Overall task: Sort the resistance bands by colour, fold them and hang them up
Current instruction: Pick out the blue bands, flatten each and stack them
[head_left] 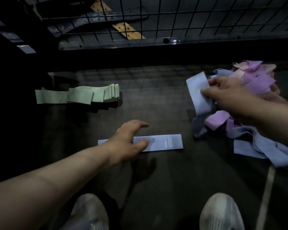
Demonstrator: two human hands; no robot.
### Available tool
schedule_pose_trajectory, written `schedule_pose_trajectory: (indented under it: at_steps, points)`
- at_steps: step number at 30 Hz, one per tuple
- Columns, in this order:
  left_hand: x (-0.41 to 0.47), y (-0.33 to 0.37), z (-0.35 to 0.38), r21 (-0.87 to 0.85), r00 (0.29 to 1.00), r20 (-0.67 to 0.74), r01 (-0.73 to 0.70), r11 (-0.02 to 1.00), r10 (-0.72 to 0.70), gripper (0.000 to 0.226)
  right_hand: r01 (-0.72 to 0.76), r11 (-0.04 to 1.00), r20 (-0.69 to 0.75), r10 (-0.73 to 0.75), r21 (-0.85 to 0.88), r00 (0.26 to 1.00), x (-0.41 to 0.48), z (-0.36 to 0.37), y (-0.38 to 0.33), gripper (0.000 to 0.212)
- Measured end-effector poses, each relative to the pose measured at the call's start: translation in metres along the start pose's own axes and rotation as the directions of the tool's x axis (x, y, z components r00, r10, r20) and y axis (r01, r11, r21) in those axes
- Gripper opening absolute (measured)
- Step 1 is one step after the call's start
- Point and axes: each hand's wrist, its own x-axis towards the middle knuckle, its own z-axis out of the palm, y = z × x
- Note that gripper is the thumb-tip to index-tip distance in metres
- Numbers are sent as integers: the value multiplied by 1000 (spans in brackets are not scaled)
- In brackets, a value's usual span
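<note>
Your left hand (128,143) is in the lower middle of the frame, lying loosely open over the left part of a flat blue band (165,144). The thumb rests on the band, and the fingers stretch past its far edge without curling round anything. That band lies straight and flat on the dark floor (156,97), with its long side running left to right and a small pale print near its right end.

Your right hand (226,95) is at the right of the frame, grasping a second blue band (196,90). The fingers are closed on its edge, and the band stands up and bends away from the heap. Just behind and below that hand is the mixed heap (256,80), a tangle of purple, pink and blue bands. It runs from the upper right down to the right edge, where more blue bands spread out on the floor.

At the left middle of the frame, well apart from both hands, is the green stack (93,93). Its folded green bands overlap one another, and one band trails out towards the left.

A black wire grid (173,17) crosses the top of the frame. Your two pale shoes (221,211) show along the bottom edge.
</note>
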Motion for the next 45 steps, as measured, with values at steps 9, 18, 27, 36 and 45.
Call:
schedule_pose_trajectory:
  at_steps: [9,18,27,36,45]
  points:
    - [11,52,-12,-459,972,55,-178,870,227,82,-432,656,480,119,619,869,-32,0,-89,29]
    - [-2,23,-6,-748,968,237,128,651,82,31,-558,370,522,202,743,829,-15,30,-59,27]
    - [-17,-9,-16,-813,979,170,204,545,-112,32,-432,492,260,380,756,888,16,17,-17,26]
    - [-11,-15,-33,-781,932,-78,164,603,-354,26,-434,650,189,413,624,891,18,17,13,20]
    - [2,14,-41,-432,949,-265,43,901,-172,34,-6,973,74,24,-230,997,7,65,38,36]
